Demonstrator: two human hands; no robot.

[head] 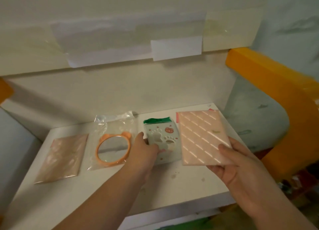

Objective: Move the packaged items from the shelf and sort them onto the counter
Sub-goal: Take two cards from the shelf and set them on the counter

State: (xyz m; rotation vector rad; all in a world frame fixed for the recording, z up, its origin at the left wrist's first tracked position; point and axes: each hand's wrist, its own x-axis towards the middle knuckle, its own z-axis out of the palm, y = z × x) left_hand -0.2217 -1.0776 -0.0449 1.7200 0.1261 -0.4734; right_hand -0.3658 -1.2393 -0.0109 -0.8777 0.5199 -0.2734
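Four packaged items lie in a row on the white shelf surface (172, 186). At the left rests a flat brownish-pink packet (63, 157). Beside it is an orange bear-eared round mirror (113, 147) in a clear bag. My left hand (143, 150) grips the lower left edge of a pale green paw-print packet (162, 140) with a green top strip. My right hand (238, 162) holds the near right corner of a pink packet with white diagonal stripes (203, 136), thumb on top, its near edge lifted slightly.
A white upper shelf edge (120, 57) with taped paper labels overhangs the surface. An orange curved frame (279, 95) runs along the right side. Small stains mark the front of the white surface. Dark clutter sits low at the right.
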